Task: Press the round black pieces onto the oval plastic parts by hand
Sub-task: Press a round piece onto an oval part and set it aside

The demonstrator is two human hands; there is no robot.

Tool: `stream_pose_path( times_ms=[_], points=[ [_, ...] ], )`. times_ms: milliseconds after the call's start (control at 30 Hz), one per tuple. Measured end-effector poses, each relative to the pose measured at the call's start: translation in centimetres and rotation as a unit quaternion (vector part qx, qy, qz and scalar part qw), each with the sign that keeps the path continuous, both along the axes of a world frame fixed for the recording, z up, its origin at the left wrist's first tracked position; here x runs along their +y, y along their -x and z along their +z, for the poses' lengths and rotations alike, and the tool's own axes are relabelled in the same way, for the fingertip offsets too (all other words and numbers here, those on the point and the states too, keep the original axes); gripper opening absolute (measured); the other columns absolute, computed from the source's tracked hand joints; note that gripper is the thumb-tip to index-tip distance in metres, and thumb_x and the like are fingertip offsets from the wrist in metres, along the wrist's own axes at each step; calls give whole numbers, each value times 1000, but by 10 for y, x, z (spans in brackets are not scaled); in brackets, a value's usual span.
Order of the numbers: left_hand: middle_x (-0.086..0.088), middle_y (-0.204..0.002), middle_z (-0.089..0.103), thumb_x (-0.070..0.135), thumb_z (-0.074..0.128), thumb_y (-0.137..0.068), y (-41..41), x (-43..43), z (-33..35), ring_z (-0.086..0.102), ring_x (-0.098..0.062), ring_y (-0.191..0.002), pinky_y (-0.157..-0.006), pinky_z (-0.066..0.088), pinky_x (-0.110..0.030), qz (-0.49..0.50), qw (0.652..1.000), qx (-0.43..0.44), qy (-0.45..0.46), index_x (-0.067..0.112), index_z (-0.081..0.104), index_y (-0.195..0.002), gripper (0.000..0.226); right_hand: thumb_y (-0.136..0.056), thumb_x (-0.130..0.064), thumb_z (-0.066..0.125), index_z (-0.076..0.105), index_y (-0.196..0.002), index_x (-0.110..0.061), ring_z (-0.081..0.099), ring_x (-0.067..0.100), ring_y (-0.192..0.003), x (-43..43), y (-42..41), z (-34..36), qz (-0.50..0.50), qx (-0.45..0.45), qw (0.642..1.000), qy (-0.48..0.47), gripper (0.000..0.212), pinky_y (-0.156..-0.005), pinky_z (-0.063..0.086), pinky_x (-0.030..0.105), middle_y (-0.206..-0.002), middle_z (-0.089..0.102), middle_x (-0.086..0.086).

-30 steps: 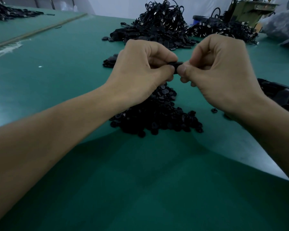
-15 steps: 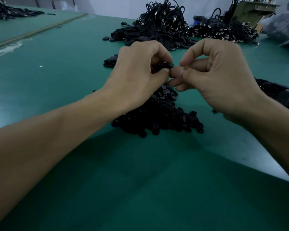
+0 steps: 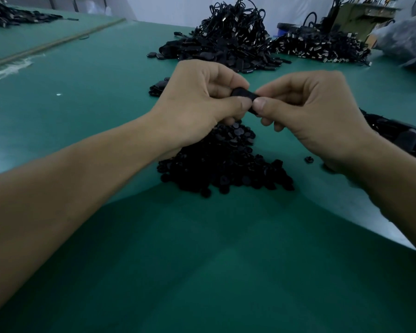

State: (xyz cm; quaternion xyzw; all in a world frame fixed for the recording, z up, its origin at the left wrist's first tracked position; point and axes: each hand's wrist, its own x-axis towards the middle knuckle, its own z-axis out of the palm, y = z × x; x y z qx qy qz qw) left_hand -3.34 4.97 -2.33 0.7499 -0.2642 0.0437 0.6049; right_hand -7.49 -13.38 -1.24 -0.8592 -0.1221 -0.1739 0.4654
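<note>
Frame ctr: left hand (image 3: 202, 102) & right hand (image 3: 315, 111) both pinch one black oval part (image 3: 244, 94), thumb-and-finger grip closed tight on it, above pile of round pieces (image 3: 226, 164) on green table (image 3: 82, 92).

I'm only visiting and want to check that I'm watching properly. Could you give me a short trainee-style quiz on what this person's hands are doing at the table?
1. True or false: the left hand and the right hand both pinch one black part, held up off the table.
2. Where is the heap of round pieces? A: on the table, below the hands. B: in a box. C: on the floor.
3. Fill in: the table's surface is coloured ____.

Key: 1 true; 2 A; 3 green.
</note>
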Motion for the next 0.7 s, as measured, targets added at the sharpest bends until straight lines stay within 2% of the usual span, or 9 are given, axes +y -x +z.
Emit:
stream_pose_path(
  times_ms=[200, 367, 567, 700],
  points=[
    [-7, -80, 76, 1, 77, -84, 1, -1, 0, 70, -8, -64, -65, 57, -19, 2, 1000, 20, 5, 8, 72, -95, 14, -86, -17, 78, 73, -85, -18, 66, 3, -62, -1, 1, 1, -9, -2, 1000, 10, 5, -58, 48, 12, -70, 73, -2],
    [-8, -79, 76, 1, 77, -84, 1, -2, 1, 72, -9, -64, -65, 58, -20, 0, 1000, 13, 0, 6, 72, -96, 14, -86, -20, 76, 70, -79, -22, 59, 3, -59, 1, -1, 2, -32, -3, 999, 30, 9, -56, 47, 16, -68, 69, -5],
    [-10, -78, 76, 1, 78, -83, 1, 0, 3, 73, -11, -64, -64, 57, -18, -23, 999, 28, 1, 6, 73, -93, 12, -82, -13, 73, 71, -74, -18, 53, 16, -57, 5, 2, 6, -39, 15, 999, 25, 10, -52, 44, 28, -72, 69, 15],
    [-12, -78, 75, -1, 79, -80, -1, 1, 4, 72, -11, -62, -63, 57, -19, -34, 998, 47, 12, 4, 73, -93, 15, -82, -14, 74, 72, -75, -19, 59, 8, -57, 3, 3, 6, -40, 11, 999, 30, 9, -55, 49, 23, -68, 71, 8]
  ],
)
